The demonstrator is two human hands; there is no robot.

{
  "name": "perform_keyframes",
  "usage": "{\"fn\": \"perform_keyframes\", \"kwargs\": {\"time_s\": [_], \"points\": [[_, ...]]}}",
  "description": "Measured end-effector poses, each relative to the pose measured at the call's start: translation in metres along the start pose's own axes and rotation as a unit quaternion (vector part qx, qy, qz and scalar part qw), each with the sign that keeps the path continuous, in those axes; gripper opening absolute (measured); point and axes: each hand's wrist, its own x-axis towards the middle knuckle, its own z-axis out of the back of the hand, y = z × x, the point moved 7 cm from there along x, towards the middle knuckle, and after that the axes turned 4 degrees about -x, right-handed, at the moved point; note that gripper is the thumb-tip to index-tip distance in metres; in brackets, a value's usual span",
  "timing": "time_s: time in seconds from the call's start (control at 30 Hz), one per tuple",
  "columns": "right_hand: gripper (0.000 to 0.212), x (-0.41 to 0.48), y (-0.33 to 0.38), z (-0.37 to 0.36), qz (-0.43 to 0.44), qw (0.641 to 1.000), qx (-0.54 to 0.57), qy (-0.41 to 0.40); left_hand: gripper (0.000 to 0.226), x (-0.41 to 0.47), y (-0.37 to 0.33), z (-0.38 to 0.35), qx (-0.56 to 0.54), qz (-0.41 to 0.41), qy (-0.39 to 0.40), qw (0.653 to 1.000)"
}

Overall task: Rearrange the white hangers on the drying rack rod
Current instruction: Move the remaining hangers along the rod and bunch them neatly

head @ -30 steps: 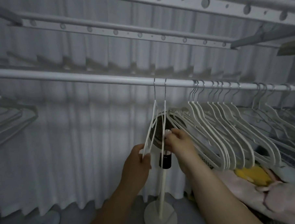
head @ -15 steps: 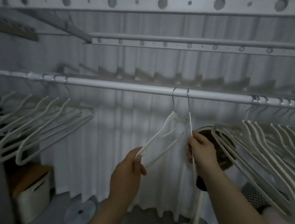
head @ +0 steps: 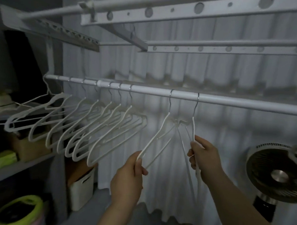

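Two slim white hangers with steel hooks hung apart on the rod [head: 229,101] — the left hanger [head: 154,137] slanted, the right hanger [head: 193,127] edge-on. The left hand [head: 128,178] gripped the former's lower end with curled fingers; the right hand [head: 204,159] gripped the latter's arm. The other hangers [head: 87,130] hung bunched at the rod's left end — a fan [head: 276,173] stood at the right.

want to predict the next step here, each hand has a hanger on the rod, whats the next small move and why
Probably the left hand should slide its white hanger leftward along the rod to join the row of hangers. Its hook sits apart from that row with bare rod between. The right hand grips a second hanger further right.
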Motion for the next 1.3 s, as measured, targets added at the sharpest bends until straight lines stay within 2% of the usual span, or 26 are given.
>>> {"fn": "perform_keyframes", "kwargs": {"time_s": [0.17, 0.4, 0.6, 0.8, 1.07, 1.3], "points": [[0.034, 0.005, 0.000, -0.060, -0.001, 1.000, 0.007, 0.020, 0.023, 0.027, 0.018, 0.034, 0.039, -0.007, -0.005, 0.999], [0.036, 0.007, -0.003, -0.106, 0.007, 1.000, 0.008, 0.005, 0.026, 0.053, 0.038, 0.056, 0.101, -0.019, 0.031, 0.994], [0.036, 0.006, -0.005, -0.116, 0.008, 1.000, 0.007, -0.021, 0.035, 0.063, 0.041, 0.061, 0.136, -0.045, 0.073, 0.987], [0.036, 0.004, -0.001, -0.123, 0.009, 1.000, -0.006, -0.027, 0.040, 0.063, 0.039, 0.057, 0.120, -0.039, 0.097, 0.987], [0.035, 0.003, 0.001, -0.121, 0.007, 0.999, -0.003, -0.045, 0.043, 0.064, 0.045, 0.062, 0.039, -0.018, 0.058, 0.997], [0.034, 0.001, 0.002, -0.123, 0.005, 0.999, -0.018, -0.032, 0.043, 0.064, 0.047, 0.060, 0.087, -0.014, 0.059, 0.994]]}}
